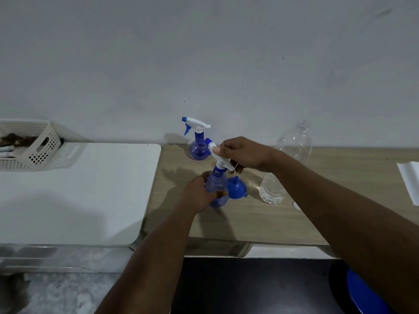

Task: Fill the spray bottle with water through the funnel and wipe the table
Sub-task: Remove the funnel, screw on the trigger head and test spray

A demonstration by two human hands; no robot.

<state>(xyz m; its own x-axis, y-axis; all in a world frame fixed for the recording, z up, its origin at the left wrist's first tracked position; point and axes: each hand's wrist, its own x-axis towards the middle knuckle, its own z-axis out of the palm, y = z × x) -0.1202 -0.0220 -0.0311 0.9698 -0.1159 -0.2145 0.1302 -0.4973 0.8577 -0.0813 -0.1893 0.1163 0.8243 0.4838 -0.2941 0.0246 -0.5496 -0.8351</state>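
Head camera, and both hands are busy. The left hand [199,193] wraps its fingers round the belly of the blue spray bottle [217,182], which stands on the wooden table [249,223]. The right hand [244,155] pinches the white trigger head [217,156], tilted over the bottle's neck (going on or coming off, it cannot be told).

First risk, as a judgement: the head sits crooked, so a twist now could cross the threads. Second: a hard turn against a loose left grip could tip the bottle.

Just right of the left fingertips the blue funnel [237,188] lies on its side, close against the bottle, and a swing of the right wrist could knock it away. Below the right forearm stands a clear water bottle [272,189], partly full, with a white cap [295,206] on the table near it. A dropped elbow could topple it and spill.

Beyond the right fingers, by the wall, are a second spray bottle [198,146] and an empty clear bottle [294,141]. Well right of that hand lies a white cloth [410,180]. Well left of the left hand, a basket [29,143] sits on a white table [79,189].
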